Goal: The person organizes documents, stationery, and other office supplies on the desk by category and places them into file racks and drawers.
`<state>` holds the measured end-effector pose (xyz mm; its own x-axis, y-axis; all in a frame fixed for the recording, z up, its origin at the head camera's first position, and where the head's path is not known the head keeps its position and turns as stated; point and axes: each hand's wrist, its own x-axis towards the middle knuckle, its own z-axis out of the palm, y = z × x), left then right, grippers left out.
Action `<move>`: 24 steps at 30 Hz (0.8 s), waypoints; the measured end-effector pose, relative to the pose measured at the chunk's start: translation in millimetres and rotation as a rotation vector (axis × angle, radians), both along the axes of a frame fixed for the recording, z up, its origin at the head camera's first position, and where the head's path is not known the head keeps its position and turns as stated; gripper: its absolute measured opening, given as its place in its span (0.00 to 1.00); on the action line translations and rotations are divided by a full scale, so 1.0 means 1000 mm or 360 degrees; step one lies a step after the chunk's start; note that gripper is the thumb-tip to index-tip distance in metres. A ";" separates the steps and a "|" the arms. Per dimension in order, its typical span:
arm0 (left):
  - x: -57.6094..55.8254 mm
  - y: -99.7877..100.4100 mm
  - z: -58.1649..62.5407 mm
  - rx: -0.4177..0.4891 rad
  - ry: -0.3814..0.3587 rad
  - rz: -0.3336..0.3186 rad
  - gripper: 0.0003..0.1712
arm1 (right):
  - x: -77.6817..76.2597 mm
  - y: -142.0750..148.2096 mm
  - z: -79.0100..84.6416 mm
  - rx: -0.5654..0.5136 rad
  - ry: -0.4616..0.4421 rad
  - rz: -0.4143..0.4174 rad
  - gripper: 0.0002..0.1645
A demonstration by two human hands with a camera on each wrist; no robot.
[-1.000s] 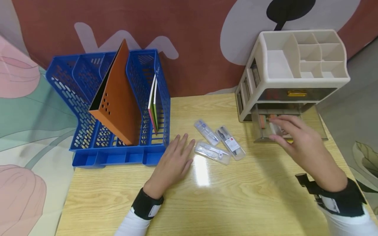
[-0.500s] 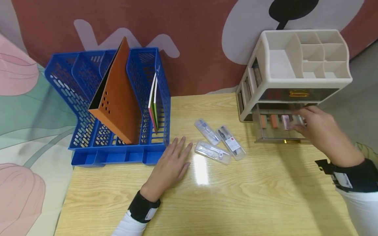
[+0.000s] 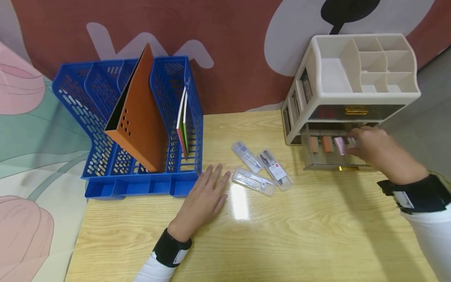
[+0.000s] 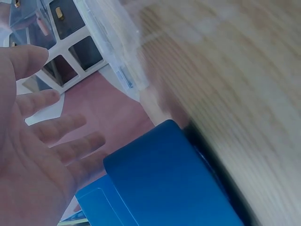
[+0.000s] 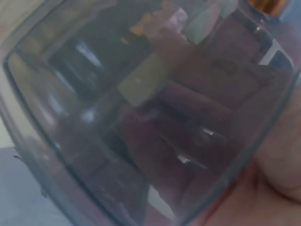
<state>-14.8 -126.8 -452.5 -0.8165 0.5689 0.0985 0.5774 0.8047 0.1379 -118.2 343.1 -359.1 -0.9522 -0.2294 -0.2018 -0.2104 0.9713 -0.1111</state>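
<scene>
In the head view my right hand reaches into the pulled-out clear drawer of the white desk organizer. Through the drawer's smoky wall, the right wrist view shows its fingers pinching a pale eraser-like block. Alongside, inside the drawer, are a pink-purple eraser and two orange erasers, one of them nearer the hand. My left hand rests on the table, fingers spread, between the blue file rack and a clear case of drawing tools. It holds nothing.
Two more clear cases lie on the table, one with a compass and one with bluish contents. An orange folder and thin booklets stand in the rack. The organizer's upper drawer is closed.
My right hand has moved right within the drawer, uncovering the orange and pink-purple erasers; the white piece at its fingertips one second ago is out of it. The left hand has hardly moved.
</scene>
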 end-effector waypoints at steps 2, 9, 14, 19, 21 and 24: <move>0.000 0.000 -0.001 0.0005 0.0010 0.0000 0.35 | -0.002 0.000 0.001 0.0038 -0.0039 0.0000 0.27; 0.002 0.001 -0.002 0.0026 0.0030 -0.0011 0.35 | -0.005 0.000 -0.004 0.0109 -0.0049 0.0100 0.22; 0.002 0.002 -0.004 0.0023 0.0055 -0.0022 0.36 | -0.007 0.002 -0.007 0.0102 -0.0075 0.0090 0.25; 0.002 0.003 -0.006 0.0040 0.0071 -0.0027 0.36 | -0.002 0.001 -0.003 0.0085 -0.0102 0.0053 0.31; 0.002 0.003 -0.006 0.0041 0.0075 -0.0028 0.35 | 0.006 -0.002 -0.001 0.0020 0.0024 0.0084 0.29; 0.001 0.003 -0.005 0.0040 0.0063 -0.0020 0.36 | 0.022 -0.009 0.001 -0.0103 0.0324 0.0186 0.27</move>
